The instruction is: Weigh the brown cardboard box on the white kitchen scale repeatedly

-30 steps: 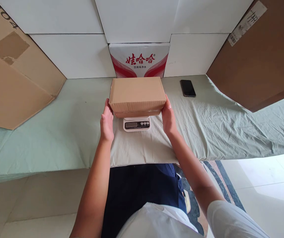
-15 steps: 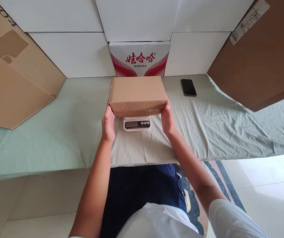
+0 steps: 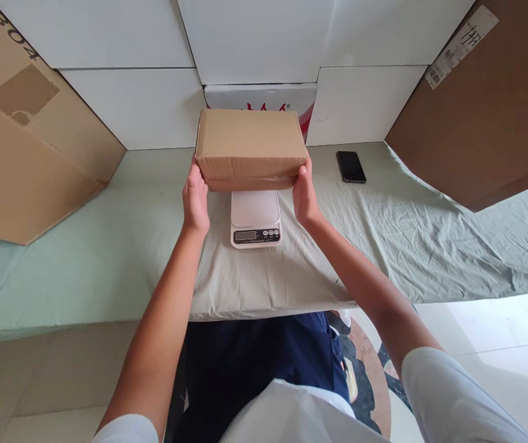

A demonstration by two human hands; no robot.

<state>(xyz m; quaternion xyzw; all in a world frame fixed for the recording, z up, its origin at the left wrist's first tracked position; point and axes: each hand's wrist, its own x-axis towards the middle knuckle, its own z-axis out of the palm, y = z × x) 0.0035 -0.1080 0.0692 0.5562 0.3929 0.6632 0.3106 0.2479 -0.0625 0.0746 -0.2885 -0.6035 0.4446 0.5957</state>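
Observation:
A closed brown cardboard box [image 3: 251, 138] is held up between both hands, raised above a white kitchen scale [image 3: 255, 212]. My left hand [image 3: 196, 200] grips the box's left end, thumb toward me and the other fingers hidden behind the cardboard. On the opposite end, my right hand [image 3: 304, 192] presses in the same way, its fingertips mostly out of sight. The scale's plate shows below the box; its dark display and several round buttons face me. The rear part of the scale is covered by the box.
A black phone [image 3: 351, 167] lies on the pale green cloth [image 3: 120, 258] to the right. Large cardboard sheets lean in at left [image 3: 37, 166] and right [image 3: 480, 117]. Behind the held box stands a white-and-red printed carton [image 3: 227, 97] against white panels [image 3: 255, 40].
Both hands have lifted the cardboard box up and away from the scale, uncovering more of its plate. The box now hides most of the printed carton's lettering.

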